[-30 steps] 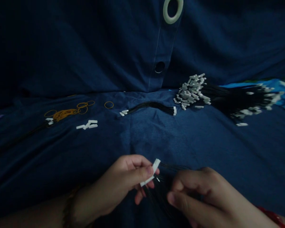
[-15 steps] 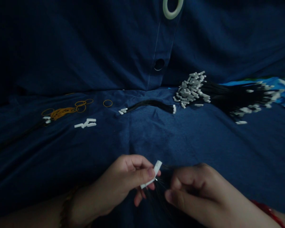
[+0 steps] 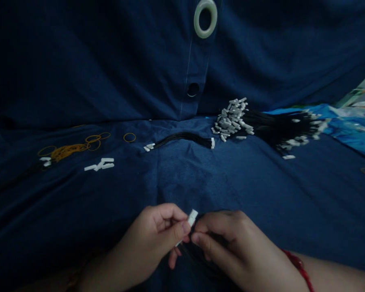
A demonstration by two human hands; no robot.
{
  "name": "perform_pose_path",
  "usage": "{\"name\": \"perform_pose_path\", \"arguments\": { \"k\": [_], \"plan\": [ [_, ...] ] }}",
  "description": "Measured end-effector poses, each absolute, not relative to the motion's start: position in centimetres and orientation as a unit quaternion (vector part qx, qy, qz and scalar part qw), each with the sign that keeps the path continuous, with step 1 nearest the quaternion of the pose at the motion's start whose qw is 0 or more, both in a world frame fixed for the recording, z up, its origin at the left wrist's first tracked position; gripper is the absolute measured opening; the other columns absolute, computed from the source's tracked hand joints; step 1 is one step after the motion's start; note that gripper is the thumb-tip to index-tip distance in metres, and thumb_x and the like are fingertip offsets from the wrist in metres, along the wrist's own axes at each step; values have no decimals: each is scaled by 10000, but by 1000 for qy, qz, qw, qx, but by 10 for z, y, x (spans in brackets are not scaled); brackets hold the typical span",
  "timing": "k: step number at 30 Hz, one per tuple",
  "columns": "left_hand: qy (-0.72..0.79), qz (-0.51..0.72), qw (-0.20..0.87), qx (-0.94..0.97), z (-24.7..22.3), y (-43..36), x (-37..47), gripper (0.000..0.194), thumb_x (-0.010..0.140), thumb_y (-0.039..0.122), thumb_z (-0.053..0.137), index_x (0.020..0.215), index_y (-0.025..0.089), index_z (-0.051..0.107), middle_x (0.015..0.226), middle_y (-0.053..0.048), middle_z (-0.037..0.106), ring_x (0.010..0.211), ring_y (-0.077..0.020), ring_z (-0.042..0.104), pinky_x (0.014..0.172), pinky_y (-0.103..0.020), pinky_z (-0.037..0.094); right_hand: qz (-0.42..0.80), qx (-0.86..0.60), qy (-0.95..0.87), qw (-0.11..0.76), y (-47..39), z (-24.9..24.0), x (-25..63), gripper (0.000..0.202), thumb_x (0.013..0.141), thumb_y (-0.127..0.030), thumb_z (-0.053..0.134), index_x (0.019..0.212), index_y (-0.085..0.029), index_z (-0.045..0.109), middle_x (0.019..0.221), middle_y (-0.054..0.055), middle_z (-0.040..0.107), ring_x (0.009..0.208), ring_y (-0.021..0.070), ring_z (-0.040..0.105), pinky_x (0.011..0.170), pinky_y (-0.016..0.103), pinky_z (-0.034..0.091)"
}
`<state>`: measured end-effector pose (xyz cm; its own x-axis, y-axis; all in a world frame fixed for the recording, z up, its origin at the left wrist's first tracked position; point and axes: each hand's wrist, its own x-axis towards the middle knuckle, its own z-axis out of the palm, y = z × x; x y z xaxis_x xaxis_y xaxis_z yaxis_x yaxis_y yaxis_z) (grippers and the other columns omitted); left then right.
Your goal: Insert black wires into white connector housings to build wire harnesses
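Observation:
Near the bottom centre, my left hand (image 3: 162,237) pinches a white connector (image 3: 192,217) between thumb and fingers, its slotted end pointing up and right. Dark thin wires hang below it, hard to make out against the cloth. Close on its right side, my right hand (image 3: 228,243) has thumb and forefinger pressed together beside the connector; what is between them is too small and dark to tell. A short bundle of black wires (image 3: 182,136) with white connectors at both ends lies on the blue cloth beyond the hands.
A large bundle of black wires (image 3: 267,125) with many white ends lies back right, by a blue plastic sheet (image 3: 343,134). Loose white connectors (image 3: 100,164) and orange rubber bands (image 3: 68,152) lie on the left. A blue curtain (image 3: 124,61) hangs behind.
My right hand has moved left, up to the connector, and its thumb and forefinger have closed together. The whole view has shifted slightly to the right.

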<state>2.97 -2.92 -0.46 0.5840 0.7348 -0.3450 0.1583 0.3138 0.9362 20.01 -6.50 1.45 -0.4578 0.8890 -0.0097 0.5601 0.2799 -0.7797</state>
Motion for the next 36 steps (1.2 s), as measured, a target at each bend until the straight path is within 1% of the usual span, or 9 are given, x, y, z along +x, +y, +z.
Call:
{"name": "perform_pose_path", "arguments": {
  "k": [4, 7, 10, 13, 15, 18, 26, 30, 36],
  "plan": [
    [424, 206, 680, 562, -3, -30, 33, 176, 781, 286, 513, 699, 131, 521, 575, 48, 490, 426, -47, 447, 417, -161, 356, 127, -470, -843, 227, -75, 16, 202, 118, 821, -175, 469, 844, -158, 583, 718, 26, 588, 626, 142, 529, 577, 246, 388],
    [410, 210, 679, 572, -5, -33, 31, 178, 780, 297, 517, 729, 128, 536, 606, 41, 492, 437, -50, 445, 428, -171, 365, -6, -455, -849, 267, -78, 20, 205, 436, 724, -219, 611, 1138, -124, 508, 1018, 117, 571, 902, 251, 521, 776, 373, 412],
    [391, 224, 686, 571, -8, -36, 28, 228, 751, 355, 556, 779, 129, 545, 640, 27, 507, 453, -60, 451, 432, -182, 370, 191, -432, -855, 213, -64, 30, 217, 654, 672, -179, 656, 1268, -113, 393, 1064, 121, 565, 926, 224, 537, 770, 314, 437],
    [405, 231, 683, 563, -10, -37, 26, 301, 715, 409, 587, 834, 134, 558, 680, 19, 508, 463, -67, 453, 436, -197, 379, 427, -334, -815, 202, -40, 49, 246, 300, 721, -197, 632, 1016, -163, 590, 789, 27, 593, 698, 131, 548, 642, 231, 430],
    [419, 241, 656, 580, -7, -32, 24, 275, 749, 389, 560, 859, 137, 569, 681, 17, 517, 505, -80, 491, 528, -222, 426, 429, -330, -793, 279, -27, 64, 275, 120, 758, -255, 614, 829, -159, 597, 785, 25, 568, 770, 134, 538, 743, 262, 422],
    [447, 306, 562, 625, 1, -21, 16, 198, 823, 323, 479, 885, 158, 570, 667, 10, 536, 651, -117, 557, 733, -261, 441, 394, -341, -762, 385, -16, 77, 321, 213, 708, -283, 669, 638, -145, 523, 1033, 46, 474, 1011, 170, 442, 892, 307, 349],
    [265, 396, 130, 869, 8, 2, -14, 278, 793, 36, 463, 947, 230, 589, 920, -47, 542, 936, -170, 512, 807, -297, 437, 515, -423, -708, 236, -4, 55, 362, 222, 852, -329, 492, 928, -120, 482, 643, -5, 510, 512, 104, 544, 483, 238, 452],
    [209, 368, 47, 905, 4, 3, -21, 382, 777, -24, 452, 1056, 223, 539, 969, -66, 520, 1024, -197, 458, 855, -362, 429, 511, -440, -704, 224, 5, 36, 354, 249, 850, -313, 512, 957, -88, 513, 690, 20, 578, 609, 116, 587, 561, 253, 487],
    [263, 370, -6, 891, 27, 43, -26, 236, 804, 60, 467, 961, 184, 590, 930, -61, 534, 990, -189, 463, 889, -381, 399, 368, -471, -715, 361, 43, 21, 331, 320, 892, -367, 434, 1038, -96, 518, 877, 56, 582, 755, 131, 575, 719, 326, 479]
  ]
}}
